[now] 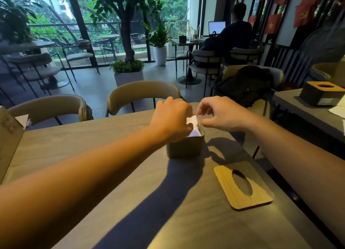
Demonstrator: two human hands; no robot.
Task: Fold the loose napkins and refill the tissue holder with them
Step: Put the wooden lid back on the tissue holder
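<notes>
White napkins (pixel 193 125) stand upright in the holder (pixel 184 147), my left hand (pixel 171 118) pinching them from above. My right hand (pixel 222 114) curls beside it; what it grasps, I can't tell.

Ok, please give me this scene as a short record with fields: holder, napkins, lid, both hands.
tissue holder: dark, upright on the table, top open
napkins: white, partly inside the tissue holder
lid: wooden, oval slot, flat on the table, off the tissue holder
left hand: grips the napkins from above
right hand: fingers curled beside the napkins; grasp unclear
</notes>
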